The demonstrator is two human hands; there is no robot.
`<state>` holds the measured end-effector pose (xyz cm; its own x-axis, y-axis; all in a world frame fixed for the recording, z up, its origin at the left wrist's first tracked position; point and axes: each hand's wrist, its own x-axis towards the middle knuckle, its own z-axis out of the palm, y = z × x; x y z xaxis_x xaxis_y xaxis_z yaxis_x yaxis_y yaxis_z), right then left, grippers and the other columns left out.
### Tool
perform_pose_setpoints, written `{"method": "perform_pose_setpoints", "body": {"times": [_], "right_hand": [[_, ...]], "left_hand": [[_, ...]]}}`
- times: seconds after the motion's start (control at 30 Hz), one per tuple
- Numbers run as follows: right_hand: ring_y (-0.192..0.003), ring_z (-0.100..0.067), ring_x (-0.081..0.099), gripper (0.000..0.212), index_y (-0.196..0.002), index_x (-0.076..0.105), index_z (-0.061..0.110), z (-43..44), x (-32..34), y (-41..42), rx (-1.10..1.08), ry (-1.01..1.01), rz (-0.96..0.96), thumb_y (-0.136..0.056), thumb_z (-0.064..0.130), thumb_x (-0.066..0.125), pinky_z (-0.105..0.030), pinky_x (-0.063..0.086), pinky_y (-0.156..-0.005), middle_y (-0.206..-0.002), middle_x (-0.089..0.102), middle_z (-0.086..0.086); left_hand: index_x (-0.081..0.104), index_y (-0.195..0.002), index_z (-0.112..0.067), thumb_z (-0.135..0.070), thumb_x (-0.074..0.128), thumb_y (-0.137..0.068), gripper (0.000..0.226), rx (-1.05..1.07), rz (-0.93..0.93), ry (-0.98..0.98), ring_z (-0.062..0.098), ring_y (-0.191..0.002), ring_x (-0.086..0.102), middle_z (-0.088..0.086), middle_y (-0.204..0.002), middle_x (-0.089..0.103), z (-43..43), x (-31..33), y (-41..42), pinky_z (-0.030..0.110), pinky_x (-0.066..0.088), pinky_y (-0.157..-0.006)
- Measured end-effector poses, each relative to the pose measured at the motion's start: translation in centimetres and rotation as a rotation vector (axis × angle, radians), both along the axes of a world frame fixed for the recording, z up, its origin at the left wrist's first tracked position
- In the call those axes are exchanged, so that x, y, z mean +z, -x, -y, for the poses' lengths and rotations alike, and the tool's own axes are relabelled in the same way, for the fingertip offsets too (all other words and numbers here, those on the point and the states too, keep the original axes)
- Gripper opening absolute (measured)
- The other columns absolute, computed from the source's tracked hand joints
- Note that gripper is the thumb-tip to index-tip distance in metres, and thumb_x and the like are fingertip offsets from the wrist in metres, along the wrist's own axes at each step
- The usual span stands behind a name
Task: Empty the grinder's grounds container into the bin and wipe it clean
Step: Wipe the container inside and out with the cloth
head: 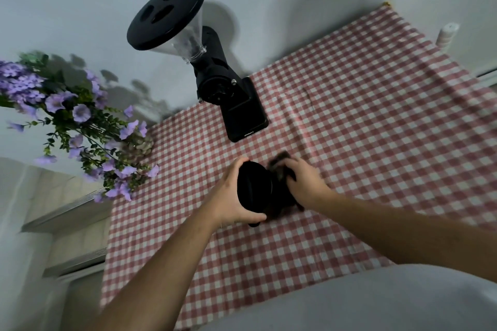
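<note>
The worktop (376,142), covered by a red and white checked tablecloth, carried everything. At its far edge, close to the wall, stood the black grinder (228,94) with a clear hopper on top. The base in front of it was free, probably because the container had been removed for cleaning. At the left corner stood a bunch of purple flowers (80,121), well apart from the work.

The grounds container (254,188), black and round, was in front of the person, near the grinder but not touching it. It lay on its side, I suppose so that the inside could be reached. Whether it rested on the worktop or hung just over it, I could not tell.

The left hand (228,196) was curled round the container, fingers over the top and thumb below, most likely to keep it from turning. The right hand (304,183) was closed on a dark wiping cloth (279,161) and pressed it against the container's right end. This hand was blurred, which suggests a wiping movement. No bin was in view.
</note>
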<state>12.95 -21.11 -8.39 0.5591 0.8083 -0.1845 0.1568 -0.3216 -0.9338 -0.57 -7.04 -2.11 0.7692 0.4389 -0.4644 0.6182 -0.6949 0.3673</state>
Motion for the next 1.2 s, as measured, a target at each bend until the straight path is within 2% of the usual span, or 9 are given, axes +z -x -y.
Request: {"method": "perform_pose_setpoints", "body": {"times": [0.07, 0.17, 0.27, 0.4, 0.63, 0.77, 0.9, 1.03, 1.2], "right_hand": [[-0.111, -0.020, 0.050, 0.037, -0.114, 0.059, 0.018, 0.8, -0.5, 0.3, -0.024, 0.034, -0.035, -0.090, -0.002, 0.039, -0.025, 0.046, -0.088, -0.121, 0.049, -0.003], [-0.103, -0.008, 0.052, 0.040, -0.095, 0.061, 0.033, 0.0, 1.4, -0.3, -0.089, -0.126, -0.055, -0.086, -0.003, 0.045, -0.014, 0.043, -0.080, -0.111, 0.051, 0.009], [-0.102, 0.002, 0.049, 0.050, -0.084, 0.054, 0.048, 1.1, 1.6, 0.4, -0.105, -0.188, -0.056, -0.085, -0.001, 0.048, -0.008, 0.043, -0.077, -0.106, 0.047, 0.023], [-0.108, -0.013, 0.054, 0.036, -0.098, 0.059, 0.027, 3.0, -0.4, 1.2, -0.066, 0.026, -0.093, -0.088, -0.004, 0.045, -0.024, 0.048, -0.092, -0.116, 0.053, 0.005], [-0.094, -0.003, 0.060, 0.033, -0.092, 0.061, 0.034, 1.2, 4.5, -0.6, -0.085, -0.231, -0.108, -0.088, 0.003, 0.050, -0.018, 0.054, -0.073, -0.099, 0.062, 0.014], [-0.088, -0.019, 0.064, 0.016, -0.095, 0.064, 0.015, 2.8, 3.5, 0.1, -0.112, -0.186, -0.459, -0.094, 0.019, 0.048, -0.024, 0.049, -0.068, -0.089, 0.066, -0.003], [-0.091, -0.004, 0.062, 0.010, -0.091, 0.063, 0.032, 1.9, 4.2, 0.0, -0.120, -0.094, -0.167, -0.084, 0.027, 0.067, -0.019, 0.053, -0.072, -0.096, 0.065, 0.013], [-0.098, -0.004, 0.058, 0.023, -0.103, 0.060, 0.036, 2.4, 3.7, 0.9, -0.176, -0.119, -0.125, -0.088, 0.019, 0.062, -0.024, 0.053, -0.081, -0.105, 0.059, 0.018], [-0.114, -0.015, 0.055, 0.030, -0.120, 0.055, 0.022, 3.6, 1.6, 2.3, -0.052, 0.113, -0.129, -0.092, 0.011, 0.053, -0.028, 0.048, -0.094, -0.121, 0.059, 0.003]], "left_hand": [[0.001, -0.147, -0.046, -0.048, 0.087, -0.053, 0.127, 0.022, 0.024, -0.014, 0.021, -0.132, 0.039, -0.007, -0.157, 0.021, 0.2, -0.2, 0.1, 0.031, 0.046, -0.090], [0.016, -0.133, -0.054, -0.049, 0.088, -0.049, 0.111, 0.090, 0.111, 0.011, 0.014, -0.123, 0.043, -0.013, -0.143, 0.032, 0.8, -0.5, -0.4, 0.021, 0.044, -0.077], [0.021, -0.131, -0.051, -0.052, 0.088, -0.048, 0.107, 0.130, 0.165, -0.011, 0.015, -0.124, 0.042, -0.011, -0.142, 0.033, 1.2, -0.5, -0.7, 0.025, 0.045, -0.084], [0.012, -0.148, -0.035, -0.057, 0.086, -0.052, 0.123, 0.146, 0.119, -0.068, 0.021, -0.136, 0.035, -0.005, -0.156, 0.022, 1.6, -0.6, -0.6, 0.039, 0.043, -0.102], [0.010, -0.147, -0.038, -0.063, 0.084, -0.048, 0.126, 0.130, 0.087, -0.058, 0.023, -0.135, 0.035, -0.003, -0.156, 0.021, 1.9, -0.1, -0.8, 0.045, 0.046, -0.100], [0.023, -0.137, -0.044, -0.063, 0.080, -0.042, 0.113, 0.132, 0.137, -0.006, 0.018, -0.126, 0.043, -0.009, -0.148, 0.029, 2.1, -0.1, -0.8, 0.043, 0.050, -0.093], [0.024, -0.137, -0.045, -0.065, 0.079, -0.040, 0.114, 0.138, 0.152, -0.016, 0.016, -0.121, 0.044, -0.010, -0.146, 0.032, 1.9, -0.5, -0.7, 0.040, 0.052, -0.087], [0.022, -0.138, -0.043, -0.061, 0.084, -0.044, 0.114, 0.142, 0.177, 0.004, 0.017, -0.125, 0.043, -0.008, -0.146, 0.032, 1.7, -0.9, -0.6, 0.041, 0.051, -0.092], [0.005, -0.144, -0.047, -0.065, 0.082, -0.049, 0.123, 0.106, 0.159, -0.012, 0.021, -0.140, 0.028, -0.011, -0.159, 0.011, 1.4, -1.4, -0.1, 0.040, 0.039, -0.105]]}}
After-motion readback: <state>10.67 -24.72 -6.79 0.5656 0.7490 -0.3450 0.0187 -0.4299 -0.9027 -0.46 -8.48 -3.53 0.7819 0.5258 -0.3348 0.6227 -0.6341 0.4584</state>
